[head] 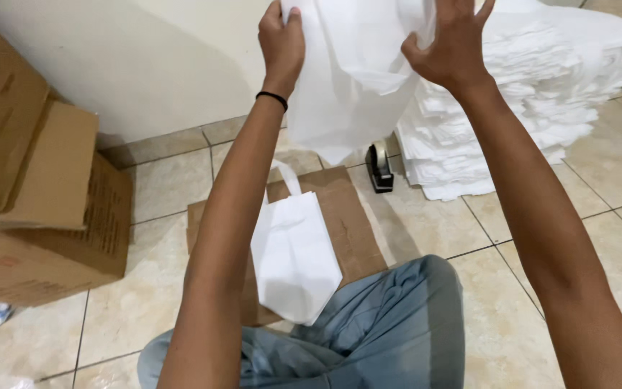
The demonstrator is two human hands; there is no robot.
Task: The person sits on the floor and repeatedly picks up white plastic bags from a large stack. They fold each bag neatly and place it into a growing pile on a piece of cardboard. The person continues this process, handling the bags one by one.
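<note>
White fabric fills the top of the head view: we hold a white bag [347, 79] up in front of us with both arms raised. Our left hand [282, 43], with a black band [271, 97] on its wrist, has its fingers curled shut on the bag's left edge. Our right hand [451, 47] presses against the bag's right side, fingers spread apart and thumb hooked into a fold; the bag's upper edge runs out of the picture. Its lower corner hangs free, above the floor and clear of everything beneath.

Below, between our arms, a second white bag with a handle [293, 252] lies flat on a brown cardboard sheet [354, 216], its lower end overhanging the sheet's near edge and touching our blue trouser leg [390, 324]. A small black tool [379, 167], too small for us to identify, stands just beyond the sheet's far right corner. Beside it on the right, a tall stack of white bags [512, 122] rises with ragged edges, close behind the raised bag.

On the left, brown cardboard boxes [30, 209] sit against the pale wall [131, 57], one flap hanging open. Beige floor tiles [599, 180] lie bare between the boxes and the sheet, and more widely to the right of our leg.
</note>
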